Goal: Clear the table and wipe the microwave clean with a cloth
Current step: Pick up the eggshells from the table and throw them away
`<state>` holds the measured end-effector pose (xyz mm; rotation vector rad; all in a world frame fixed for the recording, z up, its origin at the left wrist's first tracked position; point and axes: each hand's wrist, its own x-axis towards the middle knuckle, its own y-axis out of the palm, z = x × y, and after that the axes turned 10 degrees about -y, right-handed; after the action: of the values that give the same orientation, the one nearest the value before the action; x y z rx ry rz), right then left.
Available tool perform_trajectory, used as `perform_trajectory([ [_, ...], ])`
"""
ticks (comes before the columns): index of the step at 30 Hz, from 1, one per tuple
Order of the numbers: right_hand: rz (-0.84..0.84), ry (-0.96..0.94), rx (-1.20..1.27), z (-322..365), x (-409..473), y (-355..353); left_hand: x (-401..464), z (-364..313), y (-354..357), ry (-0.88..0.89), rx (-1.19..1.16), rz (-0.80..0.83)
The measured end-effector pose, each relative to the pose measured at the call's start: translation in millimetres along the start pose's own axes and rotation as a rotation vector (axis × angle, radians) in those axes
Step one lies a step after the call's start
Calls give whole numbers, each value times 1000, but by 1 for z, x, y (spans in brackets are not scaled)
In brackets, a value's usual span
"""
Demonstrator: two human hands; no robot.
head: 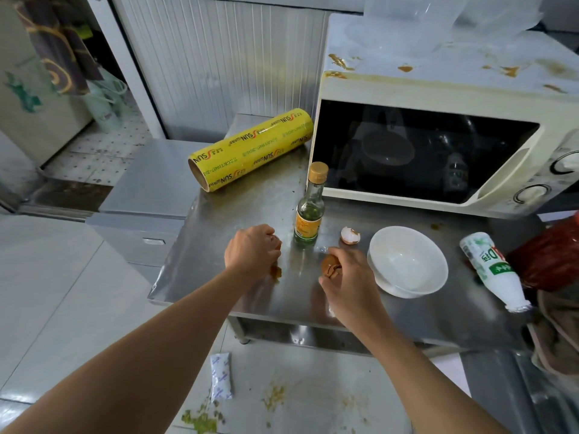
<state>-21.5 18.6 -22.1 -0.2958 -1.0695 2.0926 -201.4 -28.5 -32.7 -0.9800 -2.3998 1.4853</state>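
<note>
Gathering eggshell scraps looks to be the step in hand, and the clearing is barely begun; the steel table (219, 214) is crowded. Taking the glass bottle (308, 211) at table centre as the dial's hub, the left hand (252, 250) sits at about 8 o'clock, fingers curled into a loose fist over the surface, with a brown fragment just below it at the hand's near edge — whether anything is inside the fist I cannot tell; the right hand (347, 277) sits at about 5 o'clock, fingers closed around a brown eggshell piece (329, 264) that shows cracked at the thumb side.

Left to clear, by my reading: a pale broken eggshell half (350, 235) at 3 o'clock, just beside the bottle; a white bowl (407, 261) beyond it at 4 o'clock, empty-looking with a faint smear; a white plastic bottle (492, 270) lying on its side further out at 4 o'clock; a yellow cling-film roll (250, 150) lying at 11 o'clock.

The microwave (438, 89) stands at 1 to 2 o'clock, door shut; brown splatters mark its top and the upper front edge, so the wiping is not yet started — and no cloth is in either hand. Green and yellow crumbs and a small sachet (221, 377) lie on the floor at 6 o'clock.
</note>
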Motion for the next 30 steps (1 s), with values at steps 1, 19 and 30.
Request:
perform_trajectory([
  [1, -4, -3, -1, 0, 0, 0, 0, -1, 0, -3, 0, 3],
  [19, -262, 80, 31, -31, 7, -66, -32, -99, 24, 194, -217, 106],
  [30, -327, 81, -3, -81, 23, -84, 7, -138, 66, 137, -80, 95],
])
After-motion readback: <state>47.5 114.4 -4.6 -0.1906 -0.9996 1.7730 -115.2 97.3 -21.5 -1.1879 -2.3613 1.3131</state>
